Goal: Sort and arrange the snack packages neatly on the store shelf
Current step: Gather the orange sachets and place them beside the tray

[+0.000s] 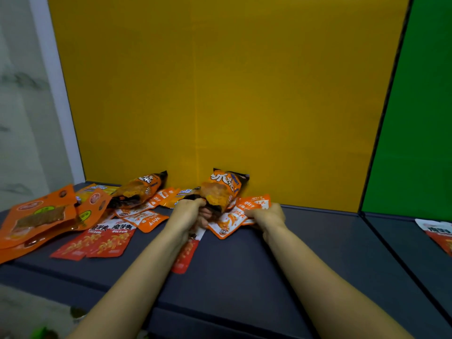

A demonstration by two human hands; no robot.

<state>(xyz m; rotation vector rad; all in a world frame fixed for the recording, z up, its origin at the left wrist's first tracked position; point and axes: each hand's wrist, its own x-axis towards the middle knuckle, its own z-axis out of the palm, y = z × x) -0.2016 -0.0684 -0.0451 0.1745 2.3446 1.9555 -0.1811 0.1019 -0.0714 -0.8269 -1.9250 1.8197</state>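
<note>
Snack packages lie scattered on a dark shelf (pixel 244 265) against a yellow back wall. My left hand (pixel 189 212) grips the lower end of an orange-and-black puffed bag (pixel 223 188), which leans up toward the wall. My right hand (pixel 267 215) holds small flat orange sachets (pixel 254 204) that lie beside and under that bag. A second orange-and-black bag (pixel 139 189) lies further left. Red flat packets (pixel 102 241) sit in front of it, and one red packet (pixel 186 253) is partly hidden under my left forearm.
Large orange pouches (pixel 39 216) are stacked at the far left, with yellow packets (pixel 97 189) behind them. A dark divider (pixel 381 241) separates a green-backed bay on the right, where a red-and-white packet (pixel 437 233) lies. The shelf's front edge runs below my forearms.
</note>
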